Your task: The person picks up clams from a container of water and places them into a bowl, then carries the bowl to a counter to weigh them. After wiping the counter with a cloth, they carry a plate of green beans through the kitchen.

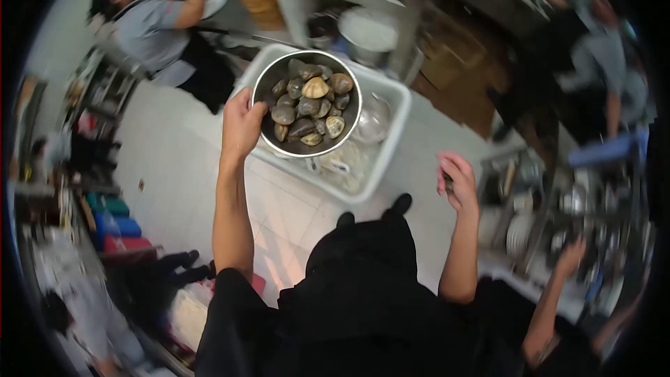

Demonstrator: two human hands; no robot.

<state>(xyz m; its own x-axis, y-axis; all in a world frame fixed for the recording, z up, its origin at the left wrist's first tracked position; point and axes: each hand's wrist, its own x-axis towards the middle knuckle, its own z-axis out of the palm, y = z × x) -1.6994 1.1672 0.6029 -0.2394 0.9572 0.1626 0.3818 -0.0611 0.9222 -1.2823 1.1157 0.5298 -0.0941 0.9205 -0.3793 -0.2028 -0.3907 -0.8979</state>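
Note:
My left hand (244, 124) grips the left rim of a round metal bowl (360, 103), with the thumb over the edge. Inside lie several clams (308, 107), mostly dark grey and brown; one pale ribbed clam (315, 88) stands out on top. The bowl is held above a white plastic tub (398, 122) and hides part of it. To the right of the tub, my right hand (458, 180) is raised with its fingers curled round a small dark clam (448, 181), which the fingers partly cover.
In the tub are a shiny metal bowl (373, 120) and clear plastic (347, 165). A metal pot (368, 31) stands behind it. A person in grey (150, 31) works at the upper left. Another person's arm (555, 304) reaches toward the dish shelves (520, 230) on the right.

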